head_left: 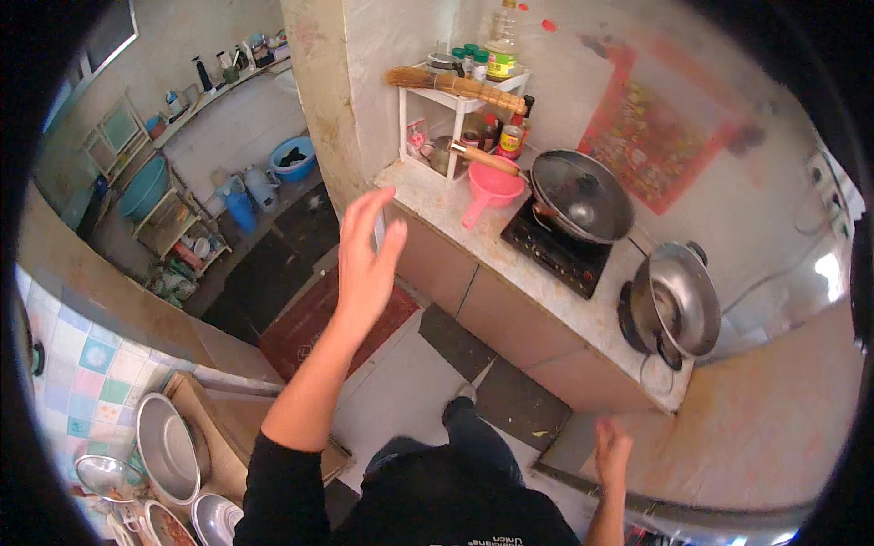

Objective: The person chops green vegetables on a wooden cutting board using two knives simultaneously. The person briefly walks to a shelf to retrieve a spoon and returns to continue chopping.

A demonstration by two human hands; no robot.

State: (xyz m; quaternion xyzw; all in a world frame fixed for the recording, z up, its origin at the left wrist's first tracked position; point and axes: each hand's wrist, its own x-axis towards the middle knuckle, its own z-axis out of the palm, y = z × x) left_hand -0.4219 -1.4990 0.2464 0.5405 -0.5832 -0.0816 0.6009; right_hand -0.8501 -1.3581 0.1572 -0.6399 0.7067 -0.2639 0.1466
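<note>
My left hand (pixel 366 255) is raised in front of the counter's left end, fingers and thumb apart, with nothing in it. In the picture it is nearest to a pink plastic scoop (pixel 496 182) on the counter, but does not touch it. Low on the right, my right hand (pixel 613 450) hangs beside my body; its fingers look curled in, and no object shows in them. A wok with a dark glass lid (pixel 583 196) sits on a black electric cooktop (pixel 553 252), its wooden handle (pixel 487 159) pointing left. To its right a steel wok (pixel 696 300) stands tilted.
A white rack (pixel 428 96) at the counter's back left bears a straw brush (pixel 455 85), an oil bottle (pixel 503 50) and jars. Behind my left arm lies a red mat (pixel 364 314) by a doorway. Steel basins (pixel 170 446) stand at the lower left.
</note>
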